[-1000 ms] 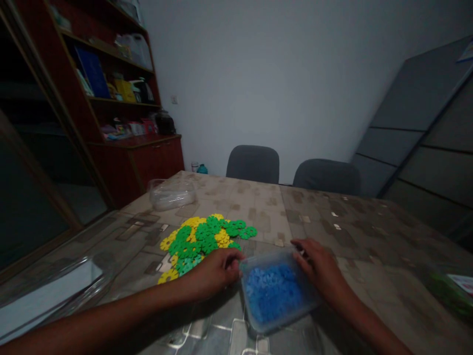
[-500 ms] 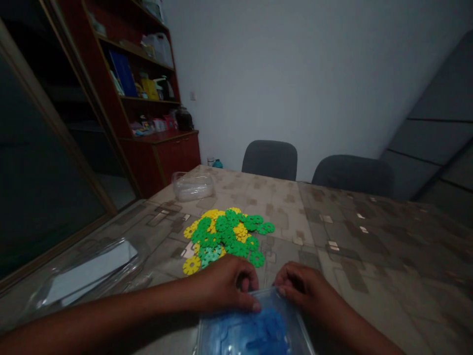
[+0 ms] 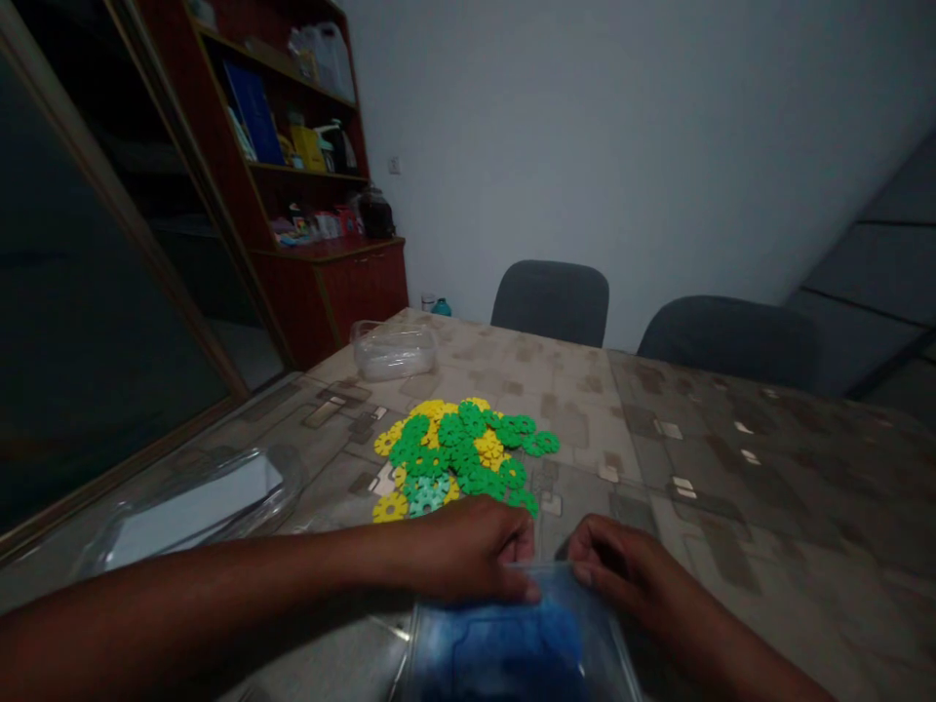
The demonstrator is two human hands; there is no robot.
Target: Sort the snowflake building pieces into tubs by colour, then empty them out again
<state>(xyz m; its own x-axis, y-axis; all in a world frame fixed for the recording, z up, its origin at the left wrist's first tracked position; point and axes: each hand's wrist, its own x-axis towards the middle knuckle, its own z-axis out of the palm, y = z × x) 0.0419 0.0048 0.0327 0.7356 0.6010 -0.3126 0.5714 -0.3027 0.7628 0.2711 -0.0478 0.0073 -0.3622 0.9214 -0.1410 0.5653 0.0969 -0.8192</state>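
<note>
At the near edge of the table (image 3: 731, 468), both hands press the clear lid onto the box of blue pieces (image 3: 512, 643). Left hand (image 3: 468, 561) lies curled over the far rim, thumb tip pushing down; right hand (image 3: 621, 570) pinches that rim with bent fingers. Blue pieces look packed; the green and yellow pieces (image 3: 460, 453) lie loose beyond, two empty clear boxes (image 3: 391, 349) apart.

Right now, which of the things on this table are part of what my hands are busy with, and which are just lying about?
In hand:
- clear box of blue pieces, its far edge under both hands
- left hand
- right hand
- pile of green and yellow pieces, just beyond the hands

Lying about:
- empty clear tub, far left
- clear tray, near left
- two grey chairs
- shelf unit
</note>
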